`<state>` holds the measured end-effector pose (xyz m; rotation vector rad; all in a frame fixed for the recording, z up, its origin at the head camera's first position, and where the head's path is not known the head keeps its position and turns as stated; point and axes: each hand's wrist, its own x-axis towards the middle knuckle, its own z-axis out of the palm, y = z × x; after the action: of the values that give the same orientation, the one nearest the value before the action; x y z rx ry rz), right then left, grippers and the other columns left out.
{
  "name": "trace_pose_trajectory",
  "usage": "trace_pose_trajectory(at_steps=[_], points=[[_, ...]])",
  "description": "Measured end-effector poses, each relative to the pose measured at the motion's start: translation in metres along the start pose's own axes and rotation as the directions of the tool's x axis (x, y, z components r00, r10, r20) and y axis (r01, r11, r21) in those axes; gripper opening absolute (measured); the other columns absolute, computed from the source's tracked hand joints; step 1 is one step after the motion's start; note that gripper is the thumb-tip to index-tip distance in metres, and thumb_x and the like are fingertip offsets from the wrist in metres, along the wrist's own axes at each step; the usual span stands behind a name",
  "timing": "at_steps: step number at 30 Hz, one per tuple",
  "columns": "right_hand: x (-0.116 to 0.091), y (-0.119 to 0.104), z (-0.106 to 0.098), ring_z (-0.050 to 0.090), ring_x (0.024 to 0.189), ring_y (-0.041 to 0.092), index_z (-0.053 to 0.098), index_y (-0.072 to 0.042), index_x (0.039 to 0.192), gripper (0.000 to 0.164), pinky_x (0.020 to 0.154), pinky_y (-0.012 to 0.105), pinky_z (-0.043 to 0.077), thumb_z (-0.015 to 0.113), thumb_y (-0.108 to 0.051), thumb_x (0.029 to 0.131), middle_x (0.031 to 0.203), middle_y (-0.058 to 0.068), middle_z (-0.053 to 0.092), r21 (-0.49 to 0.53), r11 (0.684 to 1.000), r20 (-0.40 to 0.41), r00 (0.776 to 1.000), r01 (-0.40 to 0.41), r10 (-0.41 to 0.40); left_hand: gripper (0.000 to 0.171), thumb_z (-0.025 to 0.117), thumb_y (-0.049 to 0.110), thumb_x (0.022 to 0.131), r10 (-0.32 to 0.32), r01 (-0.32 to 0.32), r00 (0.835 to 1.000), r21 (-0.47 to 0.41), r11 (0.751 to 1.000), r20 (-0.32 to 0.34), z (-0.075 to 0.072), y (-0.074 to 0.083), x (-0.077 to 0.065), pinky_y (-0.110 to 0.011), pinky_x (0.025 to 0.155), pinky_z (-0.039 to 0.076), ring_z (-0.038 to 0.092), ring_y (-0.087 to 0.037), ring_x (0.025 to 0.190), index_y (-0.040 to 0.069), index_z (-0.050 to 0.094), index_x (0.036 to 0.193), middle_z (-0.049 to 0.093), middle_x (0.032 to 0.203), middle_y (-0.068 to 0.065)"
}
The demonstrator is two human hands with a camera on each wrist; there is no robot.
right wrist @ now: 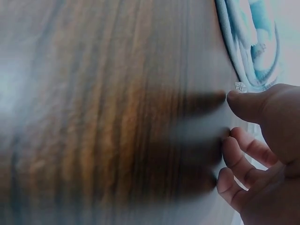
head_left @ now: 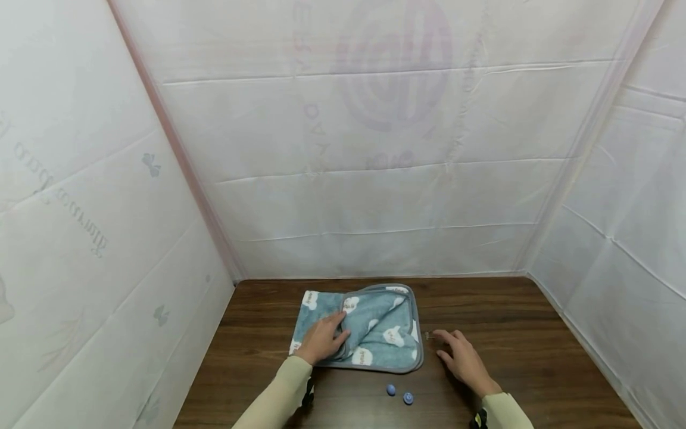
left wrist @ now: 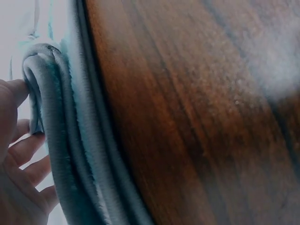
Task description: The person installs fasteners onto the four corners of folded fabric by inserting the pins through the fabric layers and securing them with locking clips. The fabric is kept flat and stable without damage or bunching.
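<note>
A blue-green blanket (head_left: 375, 333) with white cloud patches and grey piping lies folded on the wooden table. My left hand (head_left: 324, 338) is on its left part. In the left wrist view, the thumb and fingers of that hand (left wrist: 23, 159) pinch a folded, piped edge of the blanket (left wrist: 61, 117). To the blanket's right, my right hand (head_left: 463, 360) is low over the table with loosely bent fingers. A small clear, faceted piece (right wrist: 240, 87) lies just beyond its fingertips, by the blanket's edge; whether they touch it is hard to tell.
Two blue buttons, one left (head_left: 391, 389) and one right (head_left: 408, 398), lie on the table (head_left: 514, 316) in front of the blanket. White fabric walls (head_left: 375, 196) enclose the table at the back and both sides.
</note>
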<state>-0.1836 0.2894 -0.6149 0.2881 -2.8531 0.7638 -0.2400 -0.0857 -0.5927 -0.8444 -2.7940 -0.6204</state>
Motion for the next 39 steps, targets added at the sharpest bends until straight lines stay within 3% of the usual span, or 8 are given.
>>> trace_pose_trajectory(at_steps=[7,16,30,34,39], points=[[0.007,-0.008,0.000,0.041,0.060,0.012,0.058,-0.024,0.124,0.048,0.050,0.031,0.039,0.068,-0.005,0.081,0.092,0.004,0.049,0.003,1.000,0.049,0.999,0.013,-0.013,0.050,0.055,0.034,0.093,0.034,-0.034,0.999,-0.005,0.999,-0.014,0.000,-0.001,-0.001,-0.045,0.090,0.046,0.051,-0.028,0.112,0.004,0.049,0.132,0.055,0.126,-0.014],[0.012,-0.014,0.003,0.041,0.058,0.011,0.064,-0.024,0.113,0.036,0.047,0.030,0.039,0.066,-0.005,0.083,0.090,0.000,0.047,-0.038,0.999,0.092,0.995,-0.025,0.028,0.048,0.055,0.033,0.093,0.027,-0.027,1.000,0.022,0.999,-0.006,0.005,0.000,-0.002,-0.045,0.089,0.046,0.052,-0.028,0.110,0.003,0.051,0.131,0.057,0.123,-0.015],[0.013,-0.011,0.006,0.056,0.076,0.013,0.069,-0.019,0.091,0.020,0.064,0.036,0.050,0.071,-0.004,0.077,0.085,-0.005,0.056,-0.070,0.997,-0.010,0.999,0.043,-0.044,0.048,0.055,0.034,0.092,0.006,-0.006,1.000,0.049,0.999,-0.005,0.005,0.001,-0.003,-0.046,0.090,0.045,0.052,-0.030,0.111,0.004,0.052,0.130,0.057,0.123,-0.015],[0.012,-0.008,0.008,0.056,0.075,0.013,0.068,-0.018,0.085,0.017,0.063,0.037,0.051,0.072,-0.005,0.076,0.083,-0.005,0.057,-0.059,0.998,-0.044,0.998,0.035,-0.037,0.048,0.055,0.034,0.092,0.007,-0.007,1.000,0.052,0.999,-0.010,0.005,0.001,-0.003,-0.046,0.091,0.044,0.051,-0.030,0.111,0.004,0.052,0.130,0.057,0.123,-0.014],[0.013,-0.006,0.009,0.054,0.070,0.010,0.065,-0.021,0.079,0.015,0.059,0.035,0.049,0.073,-0.008,0.077,0.078,-0.007,0.055,-0.072,0.997,-0.029,1.000,-0.001,-0.001,0.049,0.055,0.035,0.093,0.011,-0.011,1.000,0.048,0.999,-0.010,0.006,-0.001,-0.003,-0.046,0.091,0.044,0.051,-0.030,0.112,0.004,0.052,0.130,0.056,0.123,-0.014]])
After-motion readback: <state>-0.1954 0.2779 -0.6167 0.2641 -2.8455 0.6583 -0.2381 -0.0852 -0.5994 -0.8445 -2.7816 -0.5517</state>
